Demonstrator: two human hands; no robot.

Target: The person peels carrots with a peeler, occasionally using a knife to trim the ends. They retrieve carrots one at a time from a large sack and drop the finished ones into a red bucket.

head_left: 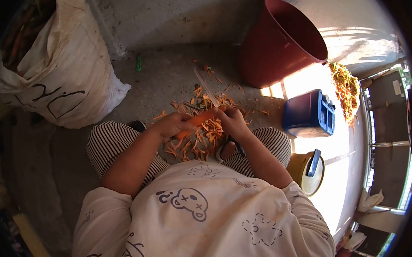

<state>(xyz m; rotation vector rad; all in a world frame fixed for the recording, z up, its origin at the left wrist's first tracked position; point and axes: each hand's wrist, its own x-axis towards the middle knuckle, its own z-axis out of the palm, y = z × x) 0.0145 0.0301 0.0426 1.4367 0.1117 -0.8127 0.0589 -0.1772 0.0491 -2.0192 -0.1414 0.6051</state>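
Note:
My left hand (173, 125) is closed around one end of an orange carrot (200, 119), held low in front of me between my knees. My right hand (232, 122) is closed at the carrot's other end and grips a knife (205, 86). The knife's long, pale blade points away from me, up and to the left; its handle is hidden in my fingers. Beneath both hands, a loose heap of carrot peelings (205, 140) lies on the floor.
A white sack (68, 84) of carrots stands at the left, near a small green object (138, 63). To the right are a dark red bucket (262, 55), a blue jerrycan (303, 114) and a yellowish container (301, 172). More peelings (346, 91) are piled farther right.

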